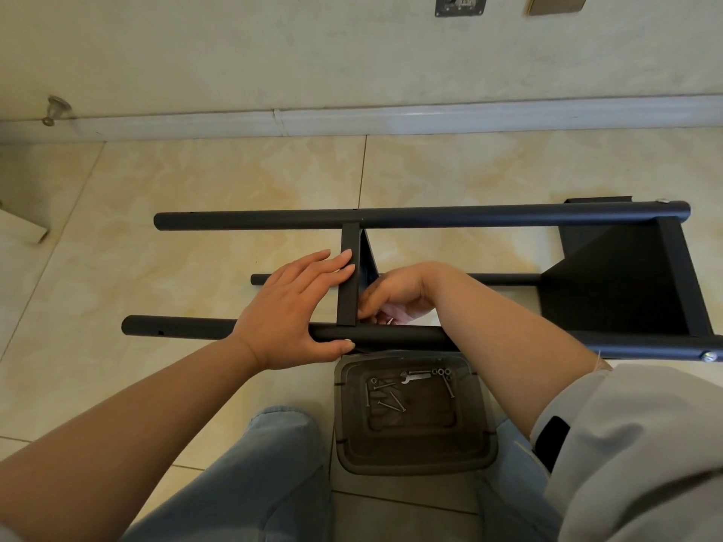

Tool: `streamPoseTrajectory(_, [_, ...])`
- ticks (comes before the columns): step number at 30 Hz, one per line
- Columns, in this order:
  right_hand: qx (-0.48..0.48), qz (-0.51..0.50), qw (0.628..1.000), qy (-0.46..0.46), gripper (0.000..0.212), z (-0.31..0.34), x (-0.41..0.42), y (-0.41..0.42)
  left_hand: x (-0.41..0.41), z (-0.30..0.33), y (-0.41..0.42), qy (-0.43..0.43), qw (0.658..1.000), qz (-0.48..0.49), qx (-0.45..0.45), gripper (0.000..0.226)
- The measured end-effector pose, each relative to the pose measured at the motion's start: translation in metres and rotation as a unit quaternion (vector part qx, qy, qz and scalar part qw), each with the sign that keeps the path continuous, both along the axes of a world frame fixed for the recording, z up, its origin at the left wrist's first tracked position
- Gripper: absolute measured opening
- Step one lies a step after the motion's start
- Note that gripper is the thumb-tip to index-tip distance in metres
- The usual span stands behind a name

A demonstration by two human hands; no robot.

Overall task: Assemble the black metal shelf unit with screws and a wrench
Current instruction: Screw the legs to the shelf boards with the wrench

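The black shelf frame [422, 217] lies on its side on the tiled floor [234, 181], near the wall. The left hand [289, 307] lies flat on a crossbar [348, 275]. The right hand [391, 295] curls behind it; I cannot tell what it holds. Screws [385, 400] and a wrench [416, 375] sit in a tray [410, 451].

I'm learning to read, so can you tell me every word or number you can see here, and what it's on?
There are none to read.
The black shelf frame, the tray of screws and the wrench carry no visible writing.
The two wall plates at the top show no legible marks.
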State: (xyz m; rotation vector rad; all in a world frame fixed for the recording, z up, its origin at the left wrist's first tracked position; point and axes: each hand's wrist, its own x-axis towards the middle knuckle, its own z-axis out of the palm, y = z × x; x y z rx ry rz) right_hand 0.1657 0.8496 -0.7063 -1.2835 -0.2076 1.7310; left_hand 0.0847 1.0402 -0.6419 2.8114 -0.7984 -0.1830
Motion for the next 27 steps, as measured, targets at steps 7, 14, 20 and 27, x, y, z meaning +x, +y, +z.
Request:
streamPoseTrajectory(7, [0.013, -0.004, 1.0, -0.004, 0.01, 0.0014, -0.001, -0.0008, -0.0002, 0.0005, -0.0004, 0.006, 1.0, 0.005, 0.003, 0.091])
streamPoseTrajectory(14, [0.007, -0.011, 1.0, -0.018, 0.008, 0.0031, -0.0023, -0.0006, -0.0003, 0.0004, -0.0007, 0.004, 1.0, 0.005, 0.003, 0.091])
streamPoseTrajectory(20, [-0.003, -0.034, 0.999, -0.014, 0.01, 0.004, -0.0052, 0.0036, -0.0002, -0.0001, -0.0002, -0.001, 1.0, -0.001, 0.006, 0.091])
streamPoseTrajectory(27, [-0.005, -0.026, 0.999, -0.032, 0.012, 0.009, -0.0058, 0.0029, 0.0004, -0.0001, -0.0003, -0.005, 1.0, -0.001, 0.008, 0.09])
